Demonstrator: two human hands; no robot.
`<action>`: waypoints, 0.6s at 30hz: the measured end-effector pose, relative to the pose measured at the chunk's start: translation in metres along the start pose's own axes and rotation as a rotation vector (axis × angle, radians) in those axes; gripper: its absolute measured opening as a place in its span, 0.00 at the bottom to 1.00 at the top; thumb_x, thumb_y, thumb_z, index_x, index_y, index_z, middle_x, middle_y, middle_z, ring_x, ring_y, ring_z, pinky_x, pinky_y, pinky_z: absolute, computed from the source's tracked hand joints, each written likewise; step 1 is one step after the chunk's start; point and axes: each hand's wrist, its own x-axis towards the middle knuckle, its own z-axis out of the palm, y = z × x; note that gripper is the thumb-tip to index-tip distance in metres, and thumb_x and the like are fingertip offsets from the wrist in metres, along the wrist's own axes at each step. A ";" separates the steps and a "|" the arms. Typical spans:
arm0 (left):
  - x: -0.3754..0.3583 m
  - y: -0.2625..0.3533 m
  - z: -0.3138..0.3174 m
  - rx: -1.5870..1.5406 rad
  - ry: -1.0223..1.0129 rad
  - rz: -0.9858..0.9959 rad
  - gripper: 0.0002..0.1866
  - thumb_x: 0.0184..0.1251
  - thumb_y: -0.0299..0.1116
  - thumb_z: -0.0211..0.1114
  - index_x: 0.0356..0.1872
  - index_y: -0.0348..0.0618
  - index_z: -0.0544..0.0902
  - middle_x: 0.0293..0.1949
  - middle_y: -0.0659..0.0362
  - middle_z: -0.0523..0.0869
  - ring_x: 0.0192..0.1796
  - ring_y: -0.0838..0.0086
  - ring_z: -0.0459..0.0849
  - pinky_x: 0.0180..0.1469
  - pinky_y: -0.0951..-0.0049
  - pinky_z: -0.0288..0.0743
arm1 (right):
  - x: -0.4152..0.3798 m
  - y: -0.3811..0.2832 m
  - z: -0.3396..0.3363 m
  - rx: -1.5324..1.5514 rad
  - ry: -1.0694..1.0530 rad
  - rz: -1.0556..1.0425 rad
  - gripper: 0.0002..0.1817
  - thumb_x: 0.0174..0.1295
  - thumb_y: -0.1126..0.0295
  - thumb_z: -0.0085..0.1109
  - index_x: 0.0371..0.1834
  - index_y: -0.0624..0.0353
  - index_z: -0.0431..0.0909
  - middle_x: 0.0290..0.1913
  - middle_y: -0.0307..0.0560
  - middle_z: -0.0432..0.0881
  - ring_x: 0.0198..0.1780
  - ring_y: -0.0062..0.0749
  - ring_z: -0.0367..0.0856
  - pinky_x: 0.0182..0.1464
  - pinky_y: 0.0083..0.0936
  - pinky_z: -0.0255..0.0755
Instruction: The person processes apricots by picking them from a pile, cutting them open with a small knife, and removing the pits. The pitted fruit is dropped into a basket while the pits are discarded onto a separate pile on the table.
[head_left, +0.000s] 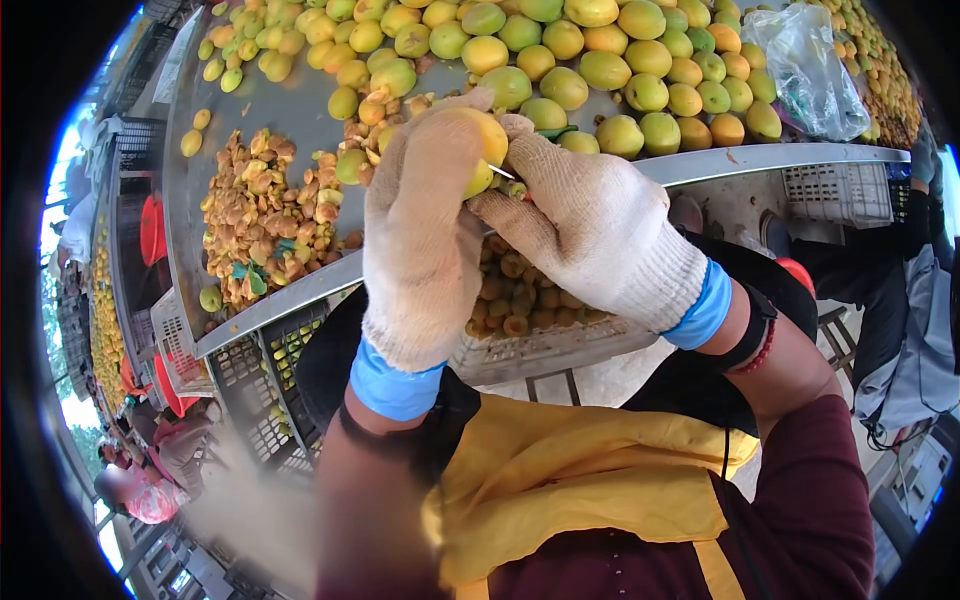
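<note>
My left hand, in a white knitted glove stained brown, is closed around a yellow-green apricot above the table's front edge. Close against it is my right hand, gloved the same way, its thumb and fingers pinched around a small knife. Only the thin bright blade shows, reaching toward the fruit; the handle is mostly hidden in the glove. Below both hands, a pale crate holds many cut, brownish-orange fruits.
Many whole apricots cover the back of the metal table. A heap of brownish scraps lies at left. A clear plastic bag rests at right. Crates stand below the table. Another person sits at right.
</note>
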 end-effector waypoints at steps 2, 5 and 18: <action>0.004 -0.003 0.000 0.079 0.083 -0.007 0.24 0.83 0.44 0.58 0.65 0.33 0.79 0.59 0.51 0.85 0.62 0.64 0.83 0.71 0.65 0.73 | 0.001 0.002 0.002 -0.134 -0.013 0.018 0.26 0.73 0.55 0.65 0.64 0.64 0.79 0.31 0.58 0.86 0.34 0.51 0.89 0.34 0.34 0.81; 0.008 0.002 0.002 -0.199 -0.031 -0.015 0.21 0.83 0.42 0.57 0.62 0.34 0.80 0.58 0.51 0.84 0.61 0.64 0.83 0.70 0.63 0.73 | 0.001 0.015 -0.002 0.058 0.098 -0.129 0.27 0.75 0.57 0.64 0.69 0.63 0.76 0.31 0.52 0.87 0.30 0.41 0.88 0.29 0.31 0.79; 0.005 -0.001 -0.006 -0.242 -0.269 -0.105 0.32 0.73 0.39 0.59 0.73 0.29 0.72 0.59 0.53 0.82 0.56 0.68 0.79 0.64 0.68 0.70 | 0.014 0.014 -0.020 0.715 -0.015 0.245 0.23 0.71 0.49 0.67 0.53 0.60 0.84 0.30 0.46 0.86 0.27 0.27 0.84 0.29 0.25 0.75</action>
